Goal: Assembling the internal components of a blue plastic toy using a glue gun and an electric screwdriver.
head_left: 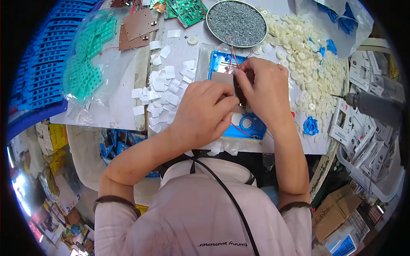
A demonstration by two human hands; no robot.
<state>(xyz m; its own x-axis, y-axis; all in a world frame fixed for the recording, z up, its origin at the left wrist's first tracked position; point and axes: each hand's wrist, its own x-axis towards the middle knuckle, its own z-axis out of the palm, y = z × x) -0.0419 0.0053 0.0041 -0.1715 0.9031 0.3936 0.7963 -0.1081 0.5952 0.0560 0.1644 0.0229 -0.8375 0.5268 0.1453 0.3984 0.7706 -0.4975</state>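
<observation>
A blue plastic casing (255, 130) lies at the table's front, with a round ring moulded near its lower end. Over its middle is a brown circuit board (223, 77), a darker brown face of it showing between my hands. My left hand (207, 106) is closed at the board's left side, its thumb and fingertips bent together. At the upper right, my right hand (267, 83) pinches the board's edge close to thin red and orange wires (233, 53); its fingertips are partly hidden. Another red wire runs across the casing's lower part.
White square pieces (164, 81) are scattered left of the casing. A round tray of small metal screws (237, 23) stands behind it, beside a heap of cream plastic discs (307, 55). An electric screwdriver (371, 104) hangs at right. Brown boards (139, 25) and green foam netting (87, 72) lie far left.
</observation>
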